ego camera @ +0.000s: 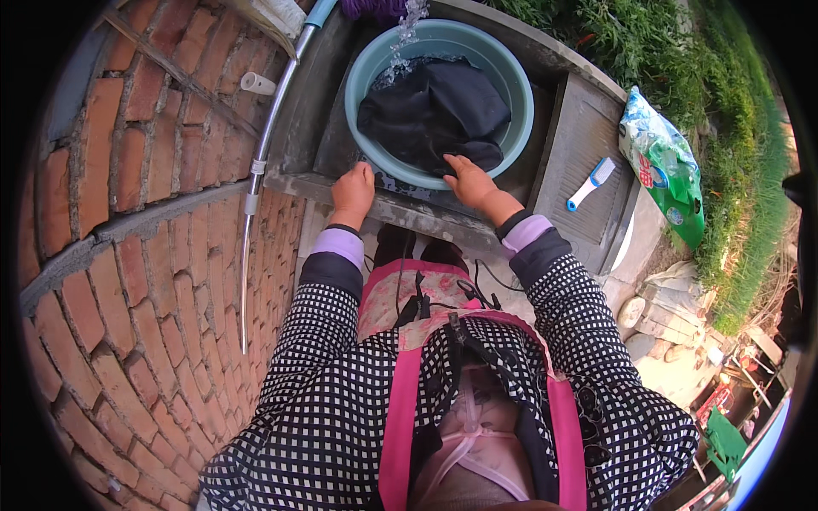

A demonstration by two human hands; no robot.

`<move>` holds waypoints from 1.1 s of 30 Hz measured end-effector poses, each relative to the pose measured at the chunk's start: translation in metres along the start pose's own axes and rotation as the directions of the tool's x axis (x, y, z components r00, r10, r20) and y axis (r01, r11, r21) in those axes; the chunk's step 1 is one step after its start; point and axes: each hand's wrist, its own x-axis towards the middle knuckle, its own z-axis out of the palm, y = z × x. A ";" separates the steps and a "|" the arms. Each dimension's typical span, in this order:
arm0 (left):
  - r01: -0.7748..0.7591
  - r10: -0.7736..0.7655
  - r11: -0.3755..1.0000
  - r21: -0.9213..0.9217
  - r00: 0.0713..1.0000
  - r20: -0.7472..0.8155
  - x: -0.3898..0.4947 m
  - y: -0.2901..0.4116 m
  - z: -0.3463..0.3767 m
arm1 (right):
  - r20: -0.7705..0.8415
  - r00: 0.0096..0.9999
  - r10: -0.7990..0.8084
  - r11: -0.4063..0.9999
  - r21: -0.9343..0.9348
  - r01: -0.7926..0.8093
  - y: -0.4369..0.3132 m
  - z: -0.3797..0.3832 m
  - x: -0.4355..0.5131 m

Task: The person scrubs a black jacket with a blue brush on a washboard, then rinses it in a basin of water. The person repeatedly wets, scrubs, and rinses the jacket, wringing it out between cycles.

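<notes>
Dark wet cloth [434,105] lies bunched in a round blue-green plastic basin [525,121]. Clear water [409,32] pours into the basin's far left side. My right hand [474,185] reaches over the basin's near rim, fingers apart, its fingertips at the edge of the cloth. Just outside the near left rim is my left hand [353,190], with its fingers curled. Whether it touches the rim or holds anything is hidden. The basin stands in a grey concrete sink [409,214].
On the ribbed washboard slab [575,147] at right lies a blue-and-white scrub brush [591,184]. A green detergent bag [664,169] leans at its outer edge. A metal pipe [255,185] runs along the brick wall [147,255]. Purple material [374,7] sits beyond the basin.
</notes>
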 end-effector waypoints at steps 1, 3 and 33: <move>0.039 -0.038 0.998 0.040 0.999 -0.009 0.004 0.002 0.001 | 0.032 0.999 0.010 1.000 -0.025 -0.010 0.001 -0.001 0.012; 0.081 -0.079 0.994 0.073 0.996 -0.032 0.006 0.006 0.004 | 0.142 0.983 0.117 0.990 -0.093 -0.105 0.004 -0.002 0.034; 0.033 -0.033 0.999 -0.003 0.992 -0.118 0.001 0.009 -0.002 | -0.293 0.953 0.076 0.991 -0.086 -0.106 0.019 -0.040 0.137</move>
